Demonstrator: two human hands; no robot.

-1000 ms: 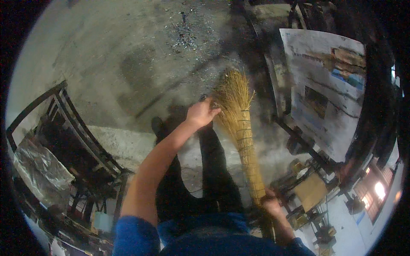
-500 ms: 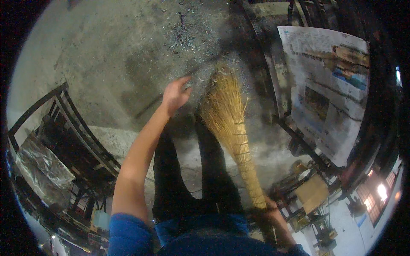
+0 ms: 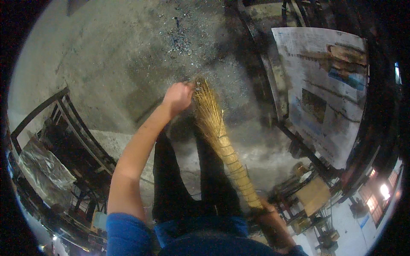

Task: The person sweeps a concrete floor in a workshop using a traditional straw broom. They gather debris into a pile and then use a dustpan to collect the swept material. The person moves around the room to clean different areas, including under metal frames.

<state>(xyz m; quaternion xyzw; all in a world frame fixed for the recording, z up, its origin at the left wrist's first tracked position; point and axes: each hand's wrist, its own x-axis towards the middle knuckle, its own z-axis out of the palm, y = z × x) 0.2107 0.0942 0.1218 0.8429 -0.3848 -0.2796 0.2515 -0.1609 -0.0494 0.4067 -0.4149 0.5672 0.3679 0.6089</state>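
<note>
A straw hand broom (image 3: 232, 160) slants across the front of my legs, its bound handle at lower right and its bristles pointing up and left. My right hand (image 3: 265, 210) is wrapped round the end of the handle. At the bristle tips is my left hand (image 3: 178, 96), fingers curled together and touching the straw; what they pinch is hidden. A small pale bit shows among the tips. Beyond them, shiny shavings (image 3: 181, 42) lie scattered over the grey concrete floor (image 3: 106, 64), thickest around a dark patch.
On the right, a stained printed sheet (image 3: 318, 98) covers a dark metal frame. Below it stand a tan board (image 3: 313, 195) and machine parts. To the left is a dark metal rack (image 3: 85, 128) with crumpled plastic sheeting (image 3: 45, 164).
The broom's bristle end has swung left toward my left hand. My left hand's fingers have gone from spread to curled together at the bristle tips. My right hand keeps its grip.
</note>
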